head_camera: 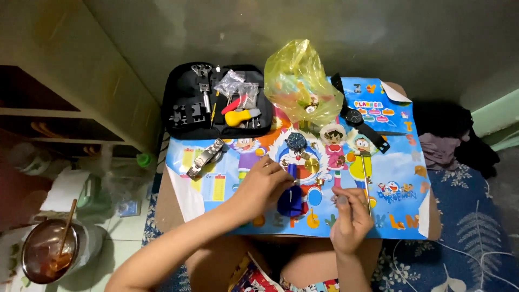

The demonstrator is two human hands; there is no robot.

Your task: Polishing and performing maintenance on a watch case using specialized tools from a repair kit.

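My left hand (263, 184) pinches the blue holder (292, 196) to steady it, just below the watch face (296, 141), while my right hand (350, 216) grips tweezers (366, 181).

Light falls from above onto the middle of the frame, and the cartoon poster (378, 178) shines bright and saturated. The yellow plastic bag (301, 81) glows, with small glints on its creases. The corners sink into dimness, the shelf (48, 113) at upper left nearly black. Straight edges bow outward near the borders. Small parts at centre look soft, slightly smeared.
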